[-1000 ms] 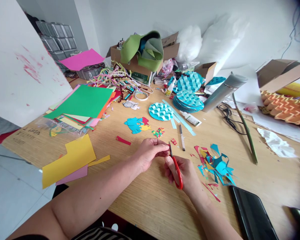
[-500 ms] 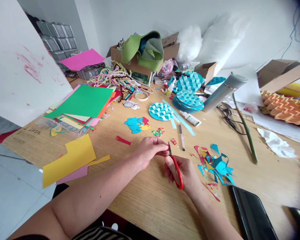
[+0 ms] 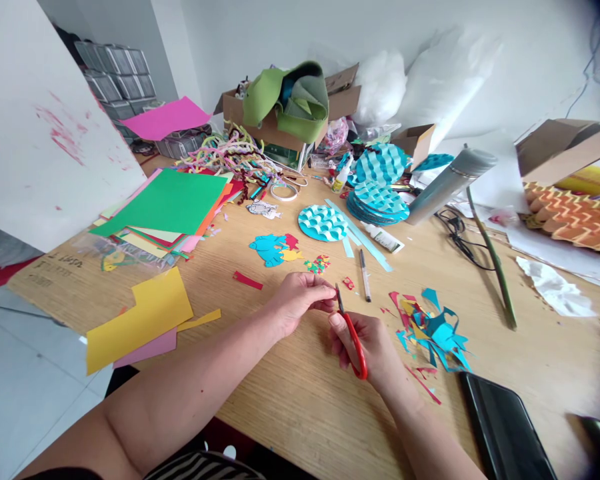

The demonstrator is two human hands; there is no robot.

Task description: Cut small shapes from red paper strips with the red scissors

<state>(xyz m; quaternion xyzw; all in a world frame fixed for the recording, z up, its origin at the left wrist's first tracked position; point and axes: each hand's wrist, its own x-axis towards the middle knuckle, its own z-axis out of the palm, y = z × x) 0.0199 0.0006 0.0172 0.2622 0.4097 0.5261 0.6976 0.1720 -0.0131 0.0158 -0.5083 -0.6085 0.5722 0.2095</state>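
Scissors point(image 3: 351, 329), lower centre of frame.
Red handles point(image 3: 359, 345), slim metal blades point(image 3: 340, 302); right hand point(image 3: 373, 341) grips them; left hand point(image 3: 300, 301) pinched closed, contents unclear.

bright, diffuse light | soft shadows on table point(image 3: 280, 400) | right edge dark, blurred | edges stretched

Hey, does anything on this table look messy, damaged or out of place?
Yes. At the far right, a white sheet is crumpled with ragged edges. The white board at left carries reddish smears. Blue, red and yellow offcuts lie in an untidy heap beyond the right hand.
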